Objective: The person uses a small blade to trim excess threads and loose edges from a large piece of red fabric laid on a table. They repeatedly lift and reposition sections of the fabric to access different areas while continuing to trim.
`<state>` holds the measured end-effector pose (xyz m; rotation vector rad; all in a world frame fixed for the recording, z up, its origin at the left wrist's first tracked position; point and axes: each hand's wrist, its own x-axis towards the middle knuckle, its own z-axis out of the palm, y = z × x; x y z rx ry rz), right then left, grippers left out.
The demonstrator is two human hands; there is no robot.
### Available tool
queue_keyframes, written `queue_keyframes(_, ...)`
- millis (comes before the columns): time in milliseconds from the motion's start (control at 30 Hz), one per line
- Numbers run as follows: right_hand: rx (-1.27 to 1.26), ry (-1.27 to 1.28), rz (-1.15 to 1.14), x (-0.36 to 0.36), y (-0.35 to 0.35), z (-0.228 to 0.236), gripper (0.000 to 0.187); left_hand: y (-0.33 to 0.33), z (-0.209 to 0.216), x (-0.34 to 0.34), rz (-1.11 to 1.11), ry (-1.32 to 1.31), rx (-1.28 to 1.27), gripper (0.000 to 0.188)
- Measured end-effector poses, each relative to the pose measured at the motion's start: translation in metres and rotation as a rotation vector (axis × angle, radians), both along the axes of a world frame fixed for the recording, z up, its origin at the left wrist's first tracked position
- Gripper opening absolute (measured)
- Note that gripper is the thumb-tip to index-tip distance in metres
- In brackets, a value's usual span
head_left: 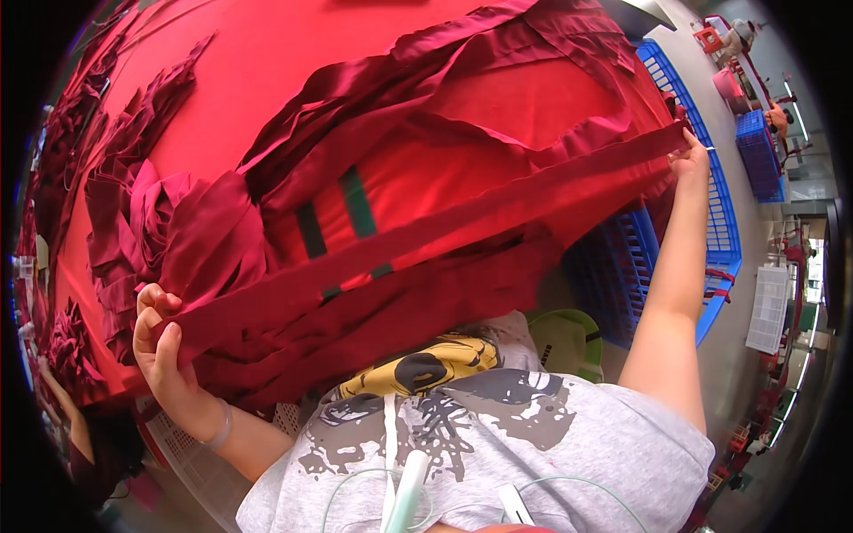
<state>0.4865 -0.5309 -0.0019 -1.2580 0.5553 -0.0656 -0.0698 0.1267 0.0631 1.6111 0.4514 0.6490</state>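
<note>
A long dark red fabric strip point(418, 235) is stretched slantwise in front of me, from lower left to upper right. My left hand point(162, 346) pinches its left end between thumb and fingers. The other end is held by the fingertips of my right hand point(689, 160), with that arm reaching out to the right. Beneath the strip, more dark red fabric point(391, 324) hangs at the near edge of the table. A crumpled heap of dark red cloth pieces point(191, 222) lies just beyond my left hand. Shiny dark red lengths of cloth point(426, 67) run across the far side.
The table has a bright red cover point(240, 89), with dark green bars point(357, 204) showing in the middle. A blue plastic basket point(727, 222) stands at the right, a white basket point(195, 457) at lower left. Another person's arm point(75, 426) shows at the left edge.
</note>
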Motion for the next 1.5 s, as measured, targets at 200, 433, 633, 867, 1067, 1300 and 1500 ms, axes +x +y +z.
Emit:
queue_keyframes(200, -0.437, -0.057, -0.035, 0.01, 0.03, -0.013, 0.038, -0.012, 0.008, -0.005, 0.147, 0.234, 0.224, 0.015)
queue_keyframes(433, -1.463, -0.246, 0.088, -0.025, 0.025, -0.004, 0.048, -0.054, 0.017, 0.027, 0.344, 0.432, 1.164, 0.031)
queue_keyframes(633, -1.542, -0.184, 0.457, -0.036, 0.029, -0.032, 0.047, -0.035, -0.001, 0.031, 0.283, 0.445, 1.013, 0.023)
queue_keyframes(867, -1.593, -0.108, 0.428, -0.031, 0.038, -0.021, 0.044, -0.032, -0.005, 0.02, 0.307, 0.478, 1.016, 0.025)
queue_keyframes(1067, -1.876, 0.07, 0.192, -0.069, 0.074, 0.012, 0.037, -0.102, 0.002, 0.05, 0.519, 0.104, 1.235, 0.019)
queue_keyframes(1300, -1.177, -0.329, 0.515, -0.219, 0.212, 0.06, 0.051, -0.124, -0.053, 0.059, -0.293, 0.319, 1.212, 0.041)
queue_keyframes(1500, -1.048, -0.891, 1.08, -0.343, 0.323, 0.042, 0.044, -0.13, -0.048, 0.062, -0.263, 0.337, 1.093, 0.046)
